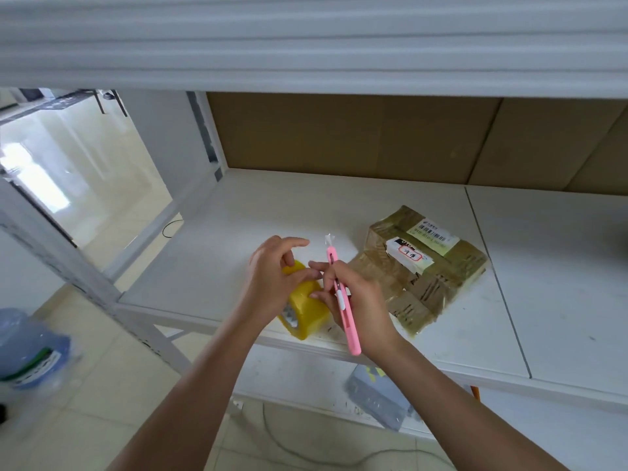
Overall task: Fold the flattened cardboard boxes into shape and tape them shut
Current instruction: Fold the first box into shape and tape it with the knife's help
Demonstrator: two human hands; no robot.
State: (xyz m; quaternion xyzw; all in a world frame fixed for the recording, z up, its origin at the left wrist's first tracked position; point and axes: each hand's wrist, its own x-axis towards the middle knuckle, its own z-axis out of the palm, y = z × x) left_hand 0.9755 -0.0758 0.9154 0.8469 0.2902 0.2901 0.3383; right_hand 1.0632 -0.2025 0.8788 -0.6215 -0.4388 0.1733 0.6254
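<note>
A yellow roll of tape (307,309) stands on edge near the front of the white shelf (373,212). My left hand (273,280) rests over the top of the roll, thumb and fingers curled on it. My right hand (360,300) grips a pink utility knife (342,297), its blade end pointing up and away, with a scrap of clear tape on the tip. A flattened, heavily taped cardboard box (428,266) with white shipping labels lies on the shelf just right of my hands.
Brown cardboard sheets (373,137) lean against the back of the shelf. A shelf board hangs overhead. A lower shelf holds a grey bag (377,396). On the tiled floor at the left stands a blue water jug (27,348).
</note>
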